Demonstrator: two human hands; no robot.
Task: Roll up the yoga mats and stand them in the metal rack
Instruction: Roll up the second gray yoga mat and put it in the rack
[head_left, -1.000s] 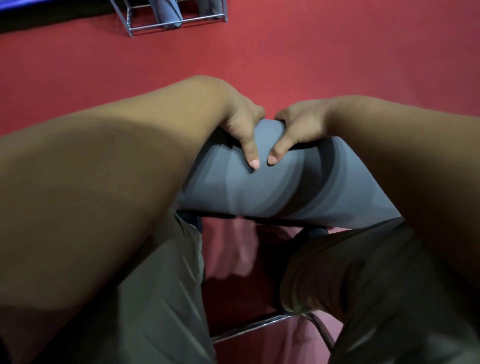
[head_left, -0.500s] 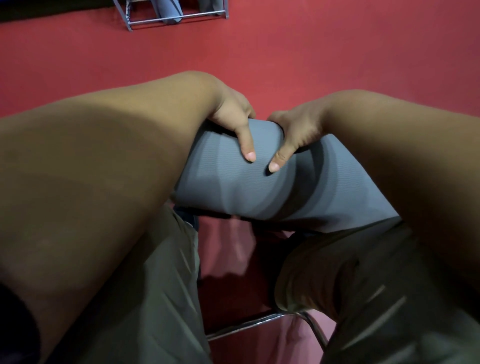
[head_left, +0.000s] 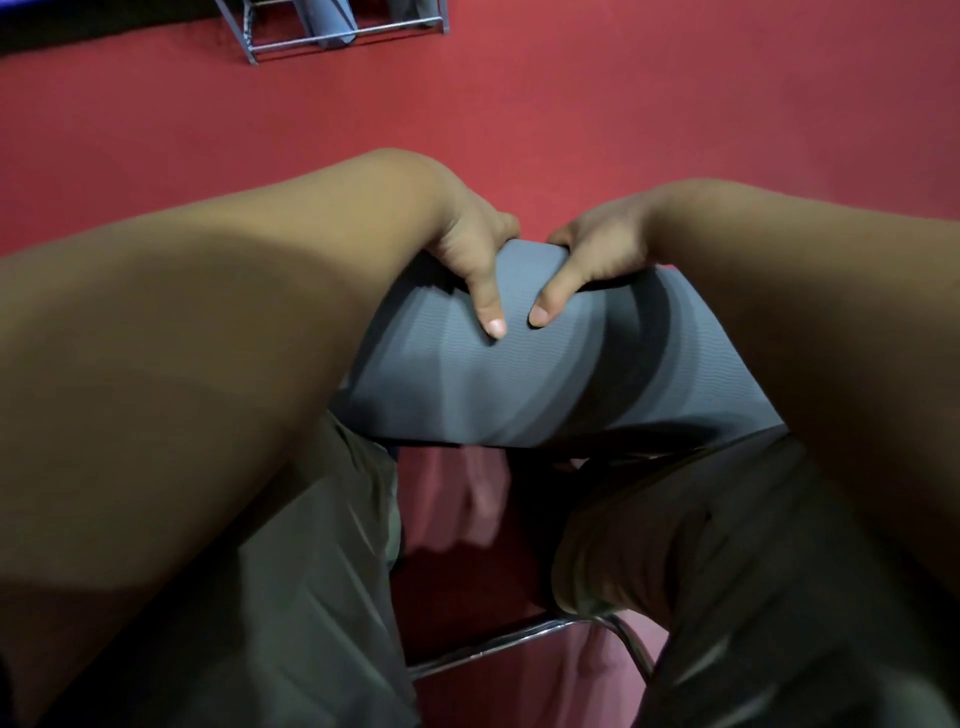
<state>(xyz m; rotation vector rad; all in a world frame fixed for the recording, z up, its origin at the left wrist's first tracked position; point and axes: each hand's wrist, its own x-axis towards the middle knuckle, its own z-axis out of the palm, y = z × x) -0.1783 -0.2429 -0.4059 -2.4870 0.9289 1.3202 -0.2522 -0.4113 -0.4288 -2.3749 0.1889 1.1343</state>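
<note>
Red floor (head_left: 675, 104) spread beyond the rolled grey yoga mat (head_left: 519, 395), whose ends your forearms hid. Your left hand (head_left: 467, 254) and right hand (head_left: 597, 254) gripped its top side by side, thumbs pressed on the near face, fingers hidden behind the roll. Far beyond the mat, the metal rack (head_left: 343, 39) was cut off at the frame edge.

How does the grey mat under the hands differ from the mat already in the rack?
The grey mat lies sideways by the person's knees, while the rack mat stands in the metal rack across the red floor, with only its lower end in view. The left hand and right hand grip the grey mat; nothing touches the rack mat. Both look blue-grey and rolled.
</note>
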